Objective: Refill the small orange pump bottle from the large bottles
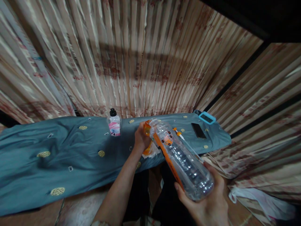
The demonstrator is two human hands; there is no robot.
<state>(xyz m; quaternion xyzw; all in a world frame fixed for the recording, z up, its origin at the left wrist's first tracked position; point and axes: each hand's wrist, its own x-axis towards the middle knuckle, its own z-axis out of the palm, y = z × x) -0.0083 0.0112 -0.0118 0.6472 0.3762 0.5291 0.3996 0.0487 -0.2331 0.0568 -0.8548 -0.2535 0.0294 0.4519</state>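
My right hand (207, 197) is wrapped round the base of a large clear plastic bottle (188, 166) with an orange strip and label. The bottle is tilted, its neck end pointing up and left toward my left hand (141, 136). That hand is closed on an orange see-through bottle (147, 128), whose upper part meets or overlaps the clear bottle's neck; I cannot tell whether they touch. Beneath the orange bottle lies a crumpled white tissue (152, 150). A pump head (179, 134), orange and white with a long clear tube, lies partly behind the clear bottle.
A teal cloth (77, 157) with pineapple prints covers the low surface. On it stand a black-capped bottle with a pink label (114, 125), a dark phone (198, 130) and a blue-framed device (207, 117). Striped curtains (141, 62) hang behind. A white plastic bag (261, 201) lies lower right.
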